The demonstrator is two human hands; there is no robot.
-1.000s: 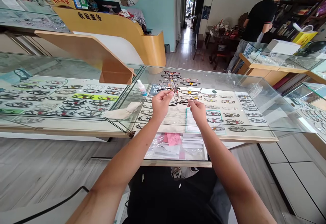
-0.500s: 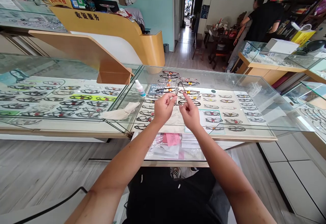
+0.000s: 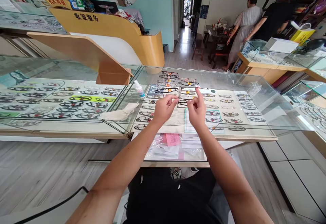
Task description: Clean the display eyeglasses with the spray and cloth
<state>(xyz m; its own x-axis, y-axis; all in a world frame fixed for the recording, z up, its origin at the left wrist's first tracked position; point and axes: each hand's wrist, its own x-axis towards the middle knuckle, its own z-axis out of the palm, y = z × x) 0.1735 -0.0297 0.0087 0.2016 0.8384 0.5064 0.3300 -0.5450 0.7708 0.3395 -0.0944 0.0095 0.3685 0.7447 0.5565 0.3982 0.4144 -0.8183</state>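
Note:
My left hand [image 3: 164, 108] is closed in a pinch above the glass counter, thumb against forefinger. Between its fingertips is a thin-framed pair of eyeglasses [image 3: 179, 92], seen nearly edge-on and hard to separate from the frames behind. My right hand [image 3: 197, 110] is a little to the right, its index finger stretched up and its thumb and other fingers curled together. Whether those curled fingers hold part of the eyeglasses cannot be made out. Beneath both hands, rows of spectacle frames [image 3: 231, 121] lie inside the glass display case [image 3: 224, 78].
A small white spray bottle [image 3: 139, 88] and a crumpled cream cloth [image 3: 121, 112] are on the glass to the left. A wooden board [image 3: 84, 52] slants over the left case. Plastic packets [image 3: 165, 149] lie below the counter front. Two people [image 3: 248, 23] stand at the back right.
My right hand has moved right, away from the left, and its index finger now points further up. The left hand has barely moved. The people at the back have shifted apart.

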